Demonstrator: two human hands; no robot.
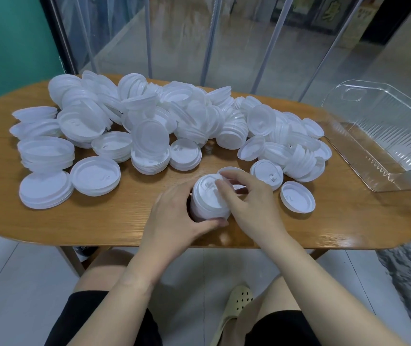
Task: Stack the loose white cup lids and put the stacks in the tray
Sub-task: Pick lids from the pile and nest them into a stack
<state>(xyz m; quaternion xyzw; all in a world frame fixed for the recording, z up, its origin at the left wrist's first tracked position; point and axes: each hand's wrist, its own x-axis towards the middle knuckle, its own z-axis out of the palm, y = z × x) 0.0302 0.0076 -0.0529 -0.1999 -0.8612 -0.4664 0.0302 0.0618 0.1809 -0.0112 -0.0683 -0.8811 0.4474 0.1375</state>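
- Stack of nested white plastic cup lids (209, 201) stands near the front edge of the oval wooden table (124, 216), well apart from the clear ribbed plastic tray (384, 136) at the table's right end.
- Left hand (174, 221) wraps its curled fingers and thumb round the stack's side wall; right hand (249, 196) has bent fingers on the top lid and seems to pinch a further lid behind it, though that part is partly hidden.
- Lids look thin, light and slightly flexible, with smooth, likely slippery rims; a tall stack would probably skew or topple if held only by the top.
- Best hold, I judge, is round the wall low down, a second hand capping the top.
- Large heap of loose white lids (169, 121) remains unsorted behind.
- No brand, label or readable writing shows on lids or tray.
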